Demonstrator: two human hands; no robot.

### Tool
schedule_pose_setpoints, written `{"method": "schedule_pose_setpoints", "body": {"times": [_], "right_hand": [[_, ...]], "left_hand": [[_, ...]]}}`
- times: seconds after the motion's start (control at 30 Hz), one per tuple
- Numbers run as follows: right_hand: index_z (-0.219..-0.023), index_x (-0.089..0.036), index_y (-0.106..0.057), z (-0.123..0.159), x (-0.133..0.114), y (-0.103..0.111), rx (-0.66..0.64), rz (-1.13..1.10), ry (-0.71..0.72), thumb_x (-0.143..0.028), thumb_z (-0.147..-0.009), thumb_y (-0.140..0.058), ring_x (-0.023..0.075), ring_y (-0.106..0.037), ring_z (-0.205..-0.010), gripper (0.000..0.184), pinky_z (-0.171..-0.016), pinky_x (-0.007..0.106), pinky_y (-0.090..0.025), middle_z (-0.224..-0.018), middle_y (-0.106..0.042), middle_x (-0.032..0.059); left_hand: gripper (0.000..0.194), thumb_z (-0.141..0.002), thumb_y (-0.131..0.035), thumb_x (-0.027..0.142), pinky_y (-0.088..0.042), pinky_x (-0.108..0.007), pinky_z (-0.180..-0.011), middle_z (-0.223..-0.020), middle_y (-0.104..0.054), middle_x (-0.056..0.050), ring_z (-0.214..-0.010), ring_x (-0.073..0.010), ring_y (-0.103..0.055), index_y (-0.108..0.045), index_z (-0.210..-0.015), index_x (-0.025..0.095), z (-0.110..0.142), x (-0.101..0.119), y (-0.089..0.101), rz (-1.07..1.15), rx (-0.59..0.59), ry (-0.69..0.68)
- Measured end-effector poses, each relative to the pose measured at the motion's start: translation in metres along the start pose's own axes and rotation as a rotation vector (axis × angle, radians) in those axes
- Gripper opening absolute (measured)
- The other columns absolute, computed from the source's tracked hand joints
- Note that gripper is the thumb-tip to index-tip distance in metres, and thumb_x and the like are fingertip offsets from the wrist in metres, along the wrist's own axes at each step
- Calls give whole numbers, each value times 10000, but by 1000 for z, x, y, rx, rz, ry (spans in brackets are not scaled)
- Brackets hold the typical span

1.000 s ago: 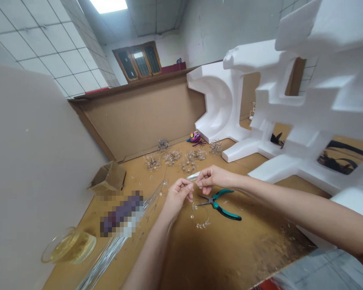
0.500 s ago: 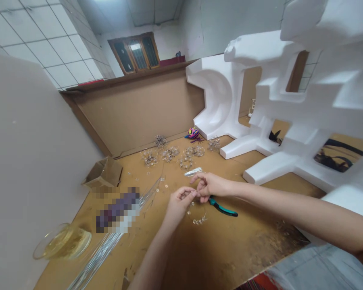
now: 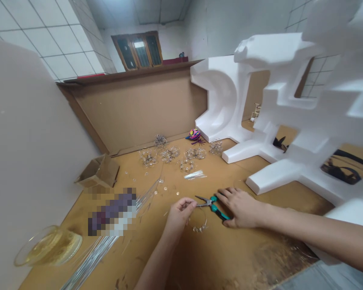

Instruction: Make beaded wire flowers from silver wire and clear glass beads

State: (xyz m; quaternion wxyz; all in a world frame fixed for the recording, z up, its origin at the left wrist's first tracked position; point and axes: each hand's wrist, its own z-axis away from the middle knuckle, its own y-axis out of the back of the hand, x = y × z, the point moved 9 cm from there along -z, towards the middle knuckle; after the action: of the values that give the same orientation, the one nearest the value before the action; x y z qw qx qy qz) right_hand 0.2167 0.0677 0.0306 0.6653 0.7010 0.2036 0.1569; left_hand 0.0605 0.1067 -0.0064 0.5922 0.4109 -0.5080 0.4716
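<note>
My left hand (image 3: pixel 180 212) is pinched shut on a thin wire loop strung with clear beads (image 3: pixel 199 222), which hangs below the fingers over the brown table (image 3: pixel 218 257). My right hand (image 3: pixel 240 206) lies on the green-handled pliers (image 3: pixel 213 205), fingers stretched over the handles. The pliers' metal jaws point left toward my left hand. A small bunch of short wires (image 3: pixel 195 175) lies on the table just beyond both hands.
Several finished bead-and-wire flowers (image 3: pixel 169 154) lie at the back by a colourful ball (image 3: pixel 195 135). Large white foam blocks (image 3: pixel 293 121) stand on the right. A small cardboard box (image 3: pixel 97 174), long wires (image 3: pixel 109 237) and a glass bowl (image 3: pixel 48 249) sit left.
My right hand left the wire near my left hand and dropped down to the right onto the pliers. My left hand kept its pinch on the beaded loop.
</note>
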Motion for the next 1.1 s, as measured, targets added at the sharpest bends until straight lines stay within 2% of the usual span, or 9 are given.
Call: {"method": "schedule_pose_setpoints", "body": {"times": [0.1,0.23,0.4,0.5,0.6,0.7,0.83,0.93,1.1], "right_hand": [[-1181,-105,-481,-4,-7,-5,19,85,0,-414,-593,-575,331,-518,-944,670,-754,409,-386,-1091,-549,198],[-1005,-113,-574,-19,-13,-8,-28,143,30,-311,-576,-540,292,-574,-777,474,-661,367,-400,-956,-601,178],[-875,-152,-572,-25,1,-3,-76,66,15,-310,-610,-512,249,-594,-675,314,-576,312,-388,-842,-627,116],[-865,-188,-540,-18,15,10,-31,10,11,-241,-646,-488,210,-585,-686,231,-585,284,-373,-817,-622,64],[-850,-188,-524,-8,25,35,66,17,44,-220,-675,-490,192,-550,-704,182,-610,284,-370,-820,-593,59],[-925,-170,-535,-2,18,65,185,71,181,-242,-713,-506,204,-514,-778,226,-690,317,-371,-855,-564,86],[-1005,-179,-547,0,1,92,280,178,369,-273,-799,-464,198,-486,-775,241,-695,329,-356,-864,-557,100],[-1005,-181,-558,-1,-10,99,316,264,448,-283,-834,-429,190,-465,-735,236,-673,326,-342,-828,-560,97],[-1021,-179,-552,-6,-17,97,299,346,480,-260,-839,-429,185,-437,-711,234,-664,325,-326,-820,-553,87]], "left_hand": [[287,-580,-707,395,-197,-182,-345,-457,-441,74,-342,-32,-287,-561,-639,155,2,1,-1,47,32,23],[299,-585,-701,395,-164,-183,-343,-429,-415,90,-322,-23,-258,-516,-618,161,2,1,-1,115,29,29],[276,-637,-667,374,-140,-176,-342,-401,-340,111,-318,-23,-218,-489,-668,167,3,-1,-2,202,-59,57],[240,-684,-640,326,-128,-162,-358,-445,-328,103,-355,-20,-216,-463,-686,164,7,1,-7,372,-167,95],[224,-708,-630,275,-116,-159,-365,-477,-314,97,-373,-15,-203,-442,-680,158,12,4,-15,512,-290,146],[208,-725,-615,245,-109,-164,-365,-487,-315,89,-374,-13,-207,-436,-676,151,18,6,-22,566,-387,170],[190,-730,-605,239,-107,-164,-370,-492,-311,88,-372,-10,-210,-443,-689,148,22,4,-26,578,-421,188],[196,-722,-613,243,-103,-164,-369,-492,-303,91,-367,-7,-200,-444,-689,149,23,4,-27,584,-435,193],[198,-731,-604,242,-91,-165,-364,-495,-304,89,-368,-10,-200,-435,-682,152,24,5,-30,597,-478,202]]}}
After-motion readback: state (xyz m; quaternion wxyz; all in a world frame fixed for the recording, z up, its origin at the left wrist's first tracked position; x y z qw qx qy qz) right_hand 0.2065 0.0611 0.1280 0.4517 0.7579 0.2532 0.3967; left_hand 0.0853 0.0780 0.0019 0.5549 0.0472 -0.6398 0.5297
